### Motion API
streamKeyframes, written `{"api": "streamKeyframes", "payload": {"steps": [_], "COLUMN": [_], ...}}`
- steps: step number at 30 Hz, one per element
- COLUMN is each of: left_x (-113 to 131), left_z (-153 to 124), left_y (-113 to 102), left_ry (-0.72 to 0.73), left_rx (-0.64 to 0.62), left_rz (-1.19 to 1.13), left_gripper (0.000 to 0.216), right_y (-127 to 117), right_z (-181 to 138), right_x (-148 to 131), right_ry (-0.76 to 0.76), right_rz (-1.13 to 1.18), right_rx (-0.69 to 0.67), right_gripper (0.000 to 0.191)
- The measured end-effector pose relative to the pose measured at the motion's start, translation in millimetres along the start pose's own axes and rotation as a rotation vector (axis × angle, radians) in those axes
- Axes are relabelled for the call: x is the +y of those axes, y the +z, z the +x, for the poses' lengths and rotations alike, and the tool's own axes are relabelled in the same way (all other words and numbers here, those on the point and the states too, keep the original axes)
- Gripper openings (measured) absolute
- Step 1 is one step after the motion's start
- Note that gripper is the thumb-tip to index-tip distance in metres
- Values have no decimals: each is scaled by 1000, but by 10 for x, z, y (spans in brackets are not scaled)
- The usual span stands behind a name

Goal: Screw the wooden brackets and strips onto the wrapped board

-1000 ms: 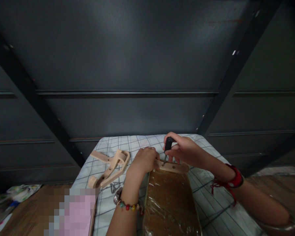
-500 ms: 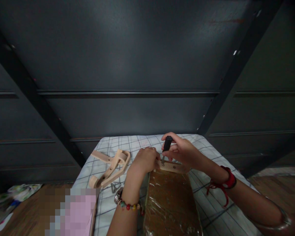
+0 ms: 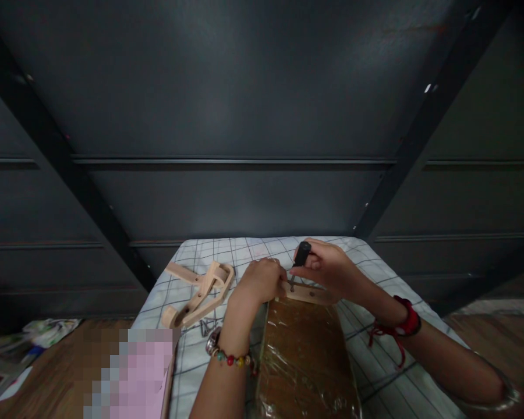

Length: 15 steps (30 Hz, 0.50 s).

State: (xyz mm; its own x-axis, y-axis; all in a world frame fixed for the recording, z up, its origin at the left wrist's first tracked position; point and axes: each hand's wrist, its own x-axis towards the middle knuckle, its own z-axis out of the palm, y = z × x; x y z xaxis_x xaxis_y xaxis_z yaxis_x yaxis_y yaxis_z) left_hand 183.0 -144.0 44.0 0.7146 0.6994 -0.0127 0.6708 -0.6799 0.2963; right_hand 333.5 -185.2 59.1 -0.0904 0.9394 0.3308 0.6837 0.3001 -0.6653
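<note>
My right hand (image 3: 321, 265) grips the black handle of a screwdriver (image 3: 302, 254), its tip pointing down at a hole in a pale wooden strip (image 3: 305, 293). That strip lies at the far end of a brown board wrapped in clear plastic (image 3: 305, 355). My left hand (image 3: 264, 280) is closed around the strip's left end, its fingertips partly hidden, close beside the screwdriver's tip. Left of it several pale wooden pieces (image 3: 205, 293) with holes rest in a loose pile on the checked cloth.
A white checked cloth (image 3: 375, 361) covers the small table. Small metal parts (image 3: 207, 327) lie near my left wrist. A pink blurred item (image 3: 144, 372) is at the lower left. The dark panelled wall (image 3: 244, 105) stands right behind the table. Cloth-like clutter (image 3: 52, 331) sits at far left.
The screwdriver's handle has tilted slightly to the right, and the fingers of my right hand have shifted around it. My left hand stays on the wooden strip. The whole view has shifted a little.
</note>
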Motion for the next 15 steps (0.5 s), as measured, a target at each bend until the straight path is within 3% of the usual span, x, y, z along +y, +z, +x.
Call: {"api": "streamKeyframes", "payload": {"steps": [6,15], "left_x": [-13,-16], "left_z": [6,2], "left_y": [-4,-1], "left_ry": [31,20], "left_rx": [-14,-28], "left_rz": [6,15], "left_gripper": [16,18], "right_y": [23,-70], "right_z": [2,13], "right_x": [59,8], "right_ry": [42,135], "right_rz": [153,269], "right_rx": [-115,-162], "right_gripper": [20,12]}}
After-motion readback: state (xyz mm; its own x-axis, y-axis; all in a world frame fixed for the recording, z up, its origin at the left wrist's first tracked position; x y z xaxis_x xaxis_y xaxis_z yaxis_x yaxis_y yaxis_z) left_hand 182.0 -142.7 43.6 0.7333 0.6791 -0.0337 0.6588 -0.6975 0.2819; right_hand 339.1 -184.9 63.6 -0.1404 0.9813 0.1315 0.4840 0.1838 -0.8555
